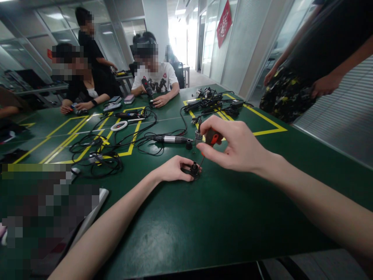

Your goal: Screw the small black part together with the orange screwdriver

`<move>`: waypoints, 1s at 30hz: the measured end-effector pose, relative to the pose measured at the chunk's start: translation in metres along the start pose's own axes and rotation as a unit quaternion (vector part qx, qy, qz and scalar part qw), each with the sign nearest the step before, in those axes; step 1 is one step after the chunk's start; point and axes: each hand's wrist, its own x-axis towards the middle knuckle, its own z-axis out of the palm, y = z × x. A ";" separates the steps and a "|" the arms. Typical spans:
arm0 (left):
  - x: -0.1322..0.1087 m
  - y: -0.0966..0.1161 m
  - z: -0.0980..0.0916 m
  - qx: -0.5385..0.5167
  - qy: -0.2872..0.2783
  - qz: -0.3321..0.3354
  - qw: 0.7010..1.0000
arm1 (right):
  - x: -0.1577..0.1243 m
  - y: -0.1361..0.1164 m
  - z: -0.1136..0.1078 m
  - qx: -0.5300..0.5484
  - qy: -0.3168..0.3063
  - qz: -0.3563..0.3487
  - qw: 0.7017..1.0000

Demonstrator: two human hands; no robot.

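Observation:
My left hand (pixel 175 169) is closed around a small black cylindrical part (pixel 194 168), pinching it against the green tabletop (pixel 233 217). In my right hand (pixel 230 144) is a screwdriver (pixel 213 137) with a red and black handle. Its thin shaft slants down to the near right side of the black part; whether the tip touches a screw cannot be made out. Just behind stand a grey ribbed cylindrical piece (pixel 198 137) and a small black cone-like piece (pixel 189 144). A silver and black pen-shaped tool (pixel 170 139) with a cord lies to their left.
Tangled black cables (pixel 110 165) and a white ring (pixel 119 126) lie left on the table. More cables and dark tools (pixel 210 102) are piled at the back right. Co-workers sit across the table, one holding a power tool (pixel 147 87); another person stands at right.

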 end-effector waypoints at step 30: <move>-0.001 -0.003 0.009 0.136 0.053 0.086 0.986 | 0.000 -0.001 0.000 0.039 -0.001 -0.035 0.999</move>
